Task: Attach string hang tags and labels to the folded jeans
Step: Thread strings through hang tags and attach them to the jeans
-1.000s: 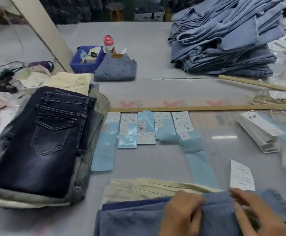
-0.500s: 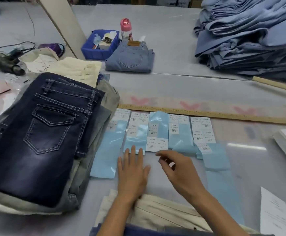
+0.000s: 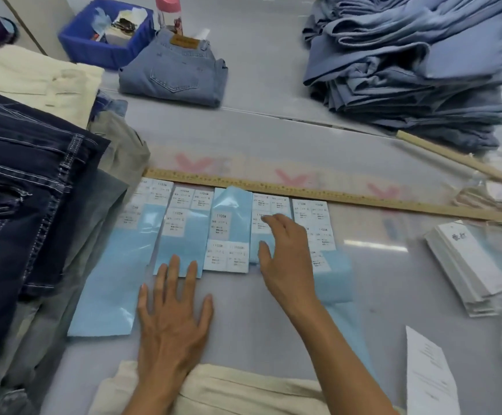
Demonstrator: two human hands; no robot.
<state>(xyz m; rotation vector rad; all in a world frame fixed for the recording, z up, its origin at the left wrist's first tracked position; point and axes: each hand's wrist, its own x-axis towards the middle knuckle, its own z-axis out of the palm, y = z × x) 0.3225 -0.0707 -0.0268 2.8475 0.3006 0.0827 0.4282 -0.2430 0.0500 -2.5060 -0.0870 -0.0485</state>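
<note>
Label sheets point(image 3: 231, 232), right hand point(image 3: 285, 256) now reaching further onto them, grip loose, left hand point(image 3: 173, 322) still flat, grip open

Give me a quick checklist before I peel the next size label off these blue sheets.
1. Right hand over the label sheets: ok, its fingers reach the fourth sheet.
2. Label pinched: cannot tell; fingers curl but no lifted label shows.
3. Left hand steadying: ok, it lies flat on the table, fingertips on a sheet's lower edge.
4. Labels left: ok, white labels show on every sheet.
5. Hang tags within reach: ok, stacked to the right.
6. Jeans ready to label: ok, cream pair lies at the near edge.
</note>
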